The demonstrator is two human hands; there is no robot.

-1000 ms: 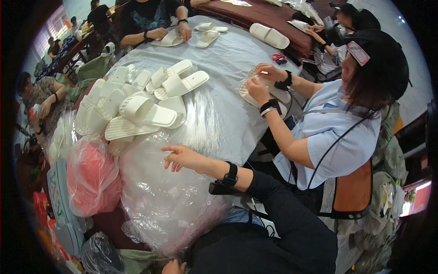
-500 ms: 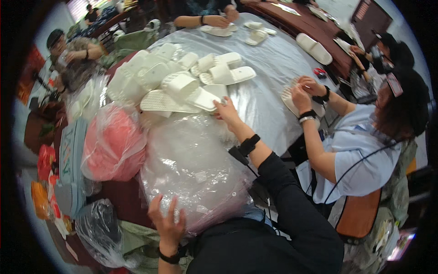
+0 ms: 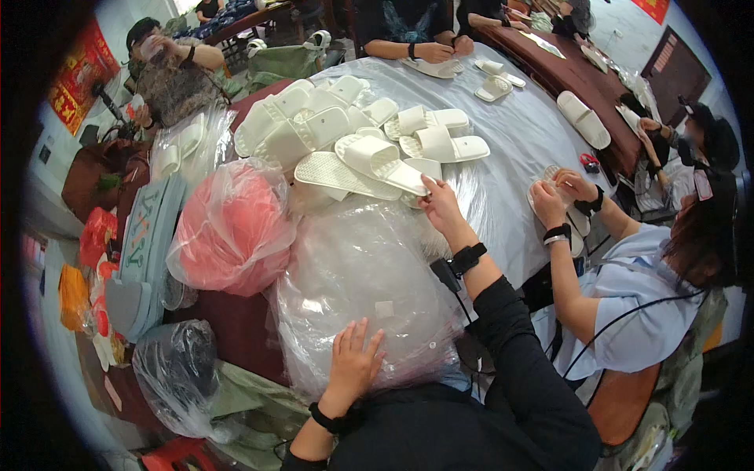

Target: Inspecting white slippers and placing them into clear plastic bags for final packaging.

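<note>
A pile of cream-white slippers (image 3: 302, 122) lies on the far side of a stack of clear plastic bags (image 3: 330, 263). At the near edge of the pile, my right hand (image 3: 441, 208) pinches the end of one slipper (image 3: 381, 161) between thumb and fingers. That slipper rests partly across another slipper (image 3: 338, 174), whose dotted sole bed shows. Lower down, my left hand (image 3: 355, 363) lies open on the bag stack, fingers stretched out, holding nothing.
Left of the bags are a clear bag of pink-red material (image 3: 232, 228) and grey-blue foam-like pieces (image 3: 145, 243). A co-worker on the right (image 3: 628, 275) handles a slipper; another person's hands (image 3: 440, 49) hold one at the far edge. A single slipper (image 3: 583, 119) lies at the far right.
My left hand has come down onto the plastic bags from a raised position beside them. My right hand stays at the slipper's end. The whole view has shifted.
</note>
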